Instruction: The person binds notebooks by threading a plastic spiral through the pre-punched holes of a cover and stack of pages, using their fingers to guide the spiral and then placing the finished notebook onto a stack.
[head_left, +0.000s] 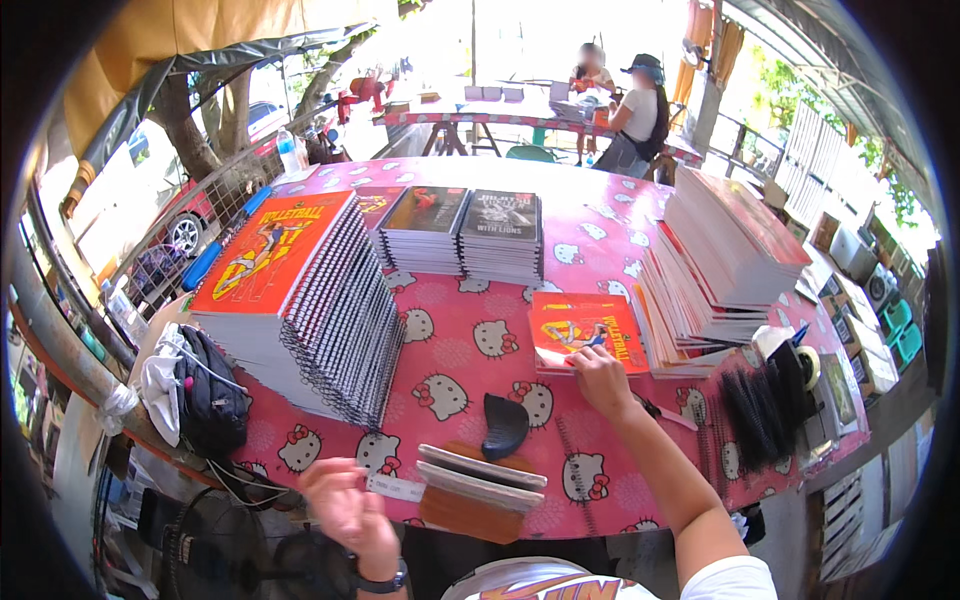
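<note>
My right hand (603,380) reaches across the table, its fingers bunched at the near edge of an orange book (560,310) with a figure on the cover. My left hand (350,508) is raised low at the left, holding nothing, its fingers loosely bent and apart. Beside it, a white strip (396,488) sticks out from a brown wooden board (470,520) that carries two pale bars. Just behind the board lies a dark curved block (505,427). Between the board and my right forearm is a thin black spiral coil (580,470).
Tall spiral-bound orange books (270,260) stand at the left, with shorter stacks of dark-covered books (425,220) behind. Unbound books (735,245) pile up at the right, near a bundle of black coils (755,410). A black bag (210,390) sits at the left edge. Two people are at a far table.
</note>
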